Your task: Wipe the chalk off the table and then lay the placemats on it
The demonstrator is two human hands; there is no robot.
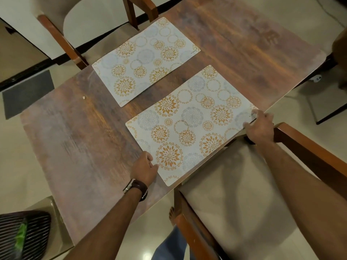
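Two white placemats with orange and grey flower circles lie flat on the brown wooden table (75,128). The far placemat (144,61) sits by the opposite edge. The near placemat (189,124) lies along my edge of the table. My left hand (144,167), with a watch on its wrist, holds the near mat's left corner. My right hand (260,126) grips the mat's right corner at the table edge. Faint pale smears of chalk (266,34) show on the wood at the far right and on the left part.
A small pale crumb (84,98) lies on the table left of the far mat. A cushioned wooden chair (244,194) stands before me, another chair (78,21) across the table. A striped cloth with a green item (24,233) rests on a seat at lower left.
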